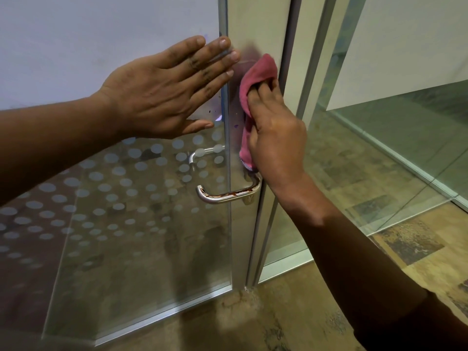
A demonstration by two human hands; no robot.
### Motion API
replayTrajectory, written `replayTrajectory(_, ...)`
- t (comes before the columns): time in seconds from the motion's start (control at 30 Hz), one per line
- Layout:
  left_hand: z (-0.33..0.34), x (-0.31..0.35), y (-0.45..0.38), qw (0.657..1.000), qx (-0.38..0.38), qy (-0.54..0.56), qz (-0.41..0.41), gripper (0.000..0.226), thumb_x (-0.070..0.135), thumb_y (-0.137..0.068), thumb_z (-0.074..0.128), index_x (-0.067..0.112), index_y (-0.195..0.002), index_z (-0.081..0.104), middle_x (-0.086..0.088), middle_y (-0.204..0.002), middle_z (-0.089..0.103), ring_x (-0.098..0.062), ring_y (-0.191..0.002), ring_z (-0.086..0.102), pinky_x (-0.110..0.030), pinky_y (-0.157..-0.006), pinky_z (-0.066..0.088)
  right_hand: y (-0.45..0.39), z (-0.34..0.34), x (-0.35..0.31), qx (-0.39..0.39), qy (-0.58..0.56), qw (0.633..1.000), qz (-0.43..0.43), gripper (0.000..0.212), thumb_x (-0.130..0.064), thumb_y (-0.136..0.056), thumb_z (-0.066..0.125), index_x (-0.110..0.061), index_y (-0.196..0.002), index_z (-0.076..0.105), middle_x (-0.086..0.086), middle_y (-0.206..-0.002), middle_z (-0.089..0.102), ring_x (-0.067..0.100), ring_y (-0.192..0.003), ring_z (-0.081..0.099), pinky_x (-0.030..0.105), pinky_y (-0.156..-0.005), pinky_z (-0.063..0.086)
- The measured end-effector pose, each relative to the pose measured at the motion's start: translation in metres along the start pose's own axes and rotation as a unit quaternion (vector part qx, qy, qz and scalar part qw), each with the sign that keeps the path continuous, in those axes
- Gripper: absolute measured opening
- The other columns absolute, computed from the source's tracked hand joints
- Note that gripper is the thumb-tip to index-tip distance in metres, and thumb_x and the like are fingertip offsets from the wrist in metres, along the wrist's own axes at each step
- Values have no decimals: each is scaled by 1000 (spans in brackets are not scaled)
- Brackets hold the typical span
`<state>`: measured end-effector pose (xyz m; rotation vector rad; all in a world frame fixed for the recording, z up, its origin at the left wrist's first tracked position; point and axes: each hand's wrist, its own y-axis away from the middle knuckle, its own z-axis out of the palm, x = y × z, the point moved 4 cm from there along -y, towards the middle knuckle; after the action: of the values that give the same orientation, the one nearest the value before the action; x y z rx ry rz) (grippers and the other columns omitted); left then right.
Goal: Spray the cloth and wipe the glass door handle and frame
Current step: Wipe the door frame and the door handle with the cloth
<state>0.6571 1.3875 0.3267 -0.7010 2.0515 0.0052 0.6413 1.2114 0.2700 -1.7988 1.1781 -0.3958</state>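
Cloth (pixel 255 79), pink and bunched, sits pressed against the pale vertical frame strip (pixel 255 26) of the glass door, just above the handle. Nearest the camera, two bare forearms reach in from the lower left and lower right. The right hand (pixel 276 133) grips the cloth with its fingers (pixel 263 95) curled and clamped on the fabric, holding it flat to the frame; the lower end of the cloth hangs down past the palm and nearly meets the top of the handle. The left hand (pixel 162 89) lies open against the glass door (pixel 114 224), fingers spread and straight, fingertips reaching the metal edge beside the cloth, holding nothing. Below both hands the metal door handle (pixel 228 195) curves out to the left from the frame, its bar marked with rusty brown streaks. A second handle (pixel 200 154) shows through the glass on the far side. The lower part of the glass carries a pattern of frosted dots, and the upper part is frosted white. Beyond the frame to the right, a glass partition (pixel 379 148) stands over a mottled brown floor (pixel 410 239).
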Motion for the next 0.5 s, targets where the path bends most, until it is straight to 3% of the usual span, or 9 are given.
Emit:
replayTrajectory(0.1,3,0,1,999,-19,-40,7,85,57,-103,-2,-7,-158,-11,-29,-167,-10,-39,-157,-10,-49,-129,0,9,10,-6,-32,25,999,-27,39,-13,-98,53,-9,-136,60,8,-142,60,31,-136,51,39,-98,54)
replayTrajectory(0.2,2,-1,-1,1000,-1,-29,7,85,57,-104,4,-6,-159,-8,-28,-168,-7,-39,-158,-7,-49,-129,-1,24,20,-5,-93,34,994,-43,38,-13,-94,61,-9,-132,63,11,-141,61,33,-134,52,41,-93,56)
replayTrajectory(0.37,2,1,-1,1000,-3,-23,10,85,58,-105,6,-6,-159,-8,-28,-168,-8,-39,-158,-7,-51,-129,3,35,20,-4,-231,27,972,-25,51,-9,-86,68,-12,-135,60,8,-140,61,30,-137,49,47,-100,53)
replayTrajectory(0.5,5,-1,-1,1000,14,-12,8,85,58,-105,8,-6,-159,-8,-28,-168,-6,-39,-158,-7,-51,-129,4,23,-7,4,-140,-69,987,24,43,1,-80,56,-9,-119,72,8,-118,74,28,-110,68,41,-97,54)
